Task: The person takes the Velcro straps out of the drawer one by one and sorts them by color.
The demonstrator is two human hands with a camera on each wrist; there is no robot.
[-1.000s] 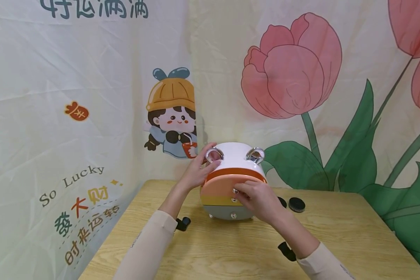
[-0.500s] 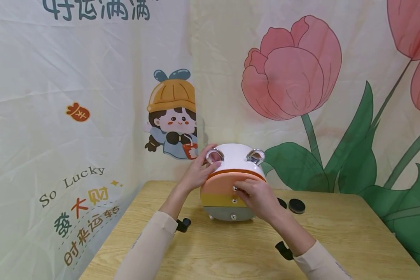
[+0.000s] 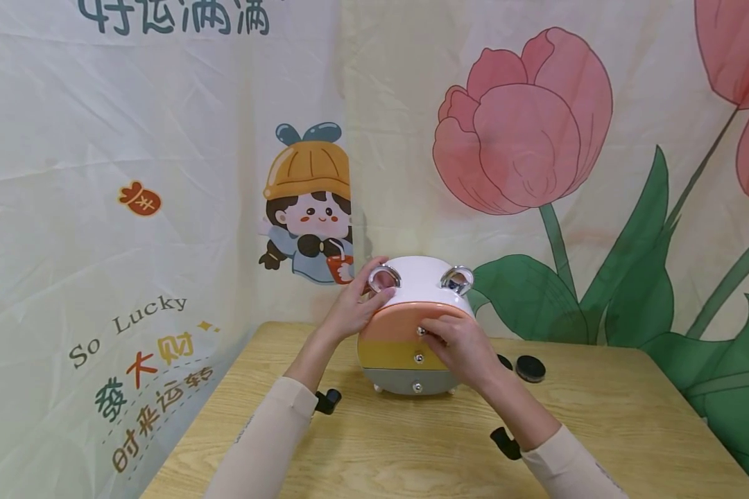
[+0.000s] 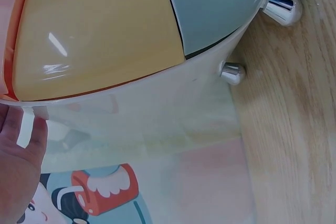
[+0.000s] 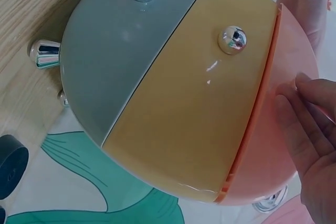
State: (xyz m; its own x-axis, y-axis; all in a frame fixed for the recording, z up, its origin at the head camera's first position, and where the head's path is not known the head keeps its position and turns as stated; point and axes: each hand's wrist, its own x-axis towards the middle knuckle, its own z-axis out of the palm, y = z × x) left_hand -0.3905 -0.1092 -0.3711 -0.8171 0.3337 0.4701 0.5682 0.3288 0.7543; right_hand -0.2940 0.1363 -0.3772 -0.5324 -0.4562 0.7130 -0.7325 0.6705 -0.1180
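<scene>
A rounded white drawer box point(image 3: 421, 276) stands on small silver feet, with two silver ring ears on top. Its front has a peach top drawer point(image 3: 390, 322), a yellow middle drawer point(image 3: 383, 355) and a grey-blue bottom drawer point(image 3: 388, 379). My left hand point(image 3: 348, 308) grips the box's upper left side at the ear, thumb in front and fingers behind. My right hand point(image 3: 465, 346) pinches the silver knob point(image 3: 421, 331) of the top drawer, its fingers largely covering that knob in the right wrist view. An orange edge point(image 5: 258, 106) shows between the peach and yellow drawers there.
Behind my right wrist, a black round disc point(image 3: 530, 369) lies on the wooden table point(image 3: 374, 450), with a second one partly hidden by my arm. Black wrist attachments point(image 3: 327, 400) stick out at both forearms. A printed cloth point(image 3: 399, 173) hangs close behind the table.
The top drawer has slid inward with my right hand on its knob; the orange-red gap above it has closed. My left hand stays on the box.
</scene>
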